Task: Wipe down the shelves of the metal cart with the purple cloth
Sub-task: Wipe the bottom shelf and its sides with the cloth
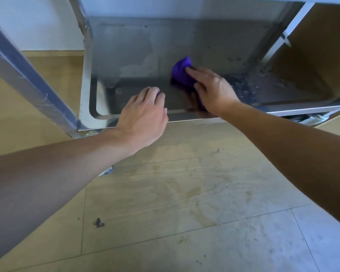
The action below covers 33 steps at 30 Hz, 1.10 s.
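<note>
The metal cart's bottom shelf fills the upper middle, shiny steel with a raised rim. A bunched purple cloth lies on the shelf near its middle. My right hand lies flat on top of the cloth, fingers spread and pointing left, pressing it onto the steel. My left hand grips the shelf's front rim, fingers curled over the edge. Water droplets cover the right part of the shelf.
A wrapped metal upright of the cart slants across the left. A second upright stands at the shelf's left corner. An upper shelf edge hangs overhead. Wooden floor with smudges and a dark speck lies below.
</note>
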Each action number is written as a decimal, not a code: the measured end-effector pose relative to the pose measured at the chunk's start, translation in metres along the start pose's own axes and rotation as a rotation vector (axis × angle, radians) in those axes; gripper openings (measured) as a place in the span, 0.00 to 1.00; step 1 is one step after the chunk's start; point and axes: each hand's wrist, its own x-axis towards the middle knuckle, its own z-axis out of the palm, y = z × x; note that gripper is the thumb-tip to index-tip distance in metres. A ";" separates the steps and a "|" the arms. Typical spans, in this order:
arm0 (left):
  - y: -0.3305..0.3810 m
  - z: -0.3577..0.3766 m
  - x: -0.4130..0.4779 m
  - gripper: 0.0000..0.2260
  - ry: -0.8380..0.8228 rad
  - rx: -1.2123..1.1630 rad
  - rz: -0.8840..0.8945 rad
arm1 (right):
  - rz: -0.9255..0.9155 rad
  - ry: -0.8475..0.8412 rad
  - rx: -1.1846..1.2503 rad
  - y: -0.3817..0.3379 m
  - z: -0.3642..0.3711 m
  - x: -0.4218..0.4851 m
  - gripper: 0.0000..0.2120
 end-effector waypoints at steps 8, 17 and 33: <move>-0.001 0.001 -0.002 0.23 -0.009 -0.015 0.004 | 0.163 0.140 -0.008 -0.021 0.005 -0.023 0.25; -0.035 -0.018 -0.017 0.17 -0.008 0.031 -0.060 | 0.081 0.049 -0.002 -0.035 0.012 -0.002 0.23; -0.067 -0.035 -0.050 0.15 -0.012 0.052 -0.158 | -0.274 -0.055 0.025 -0.065 0.025 0.003 0.21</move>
